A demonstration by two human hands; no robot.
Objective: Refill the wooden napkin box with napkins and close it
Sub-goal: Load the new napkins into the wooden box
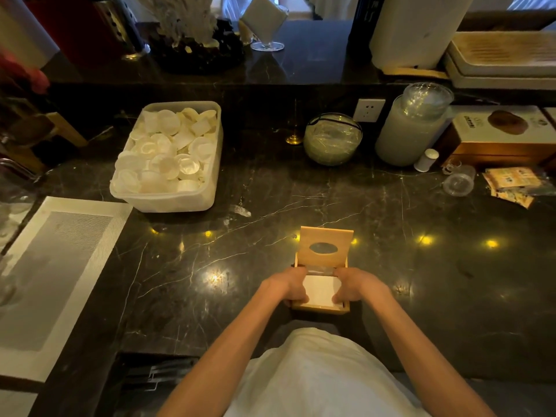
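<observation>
The wooden napkin box (319,308) sits on the dark marble counter near its front edge. Its hinged lid (326,236), with an oval slot, stands upright at the far side. A white stack of napkins (320,291) lies inside the box. My left hand (290,285) grips the stack's left edge with its fingers reaching down inside the box. My right hand (356,285) holds the stack's right edge the same way. Both hands hide the box's side walls.
A translucent tub of white lids (168,203) stands at the back left, a grey-and-white mat (54,266) to the left. A glass bowl (332,139), a tall lidded jar (412,127), a small shaker (425,160), a cardboard box (496,136) and packets (511,183) line the back right.
</observation>
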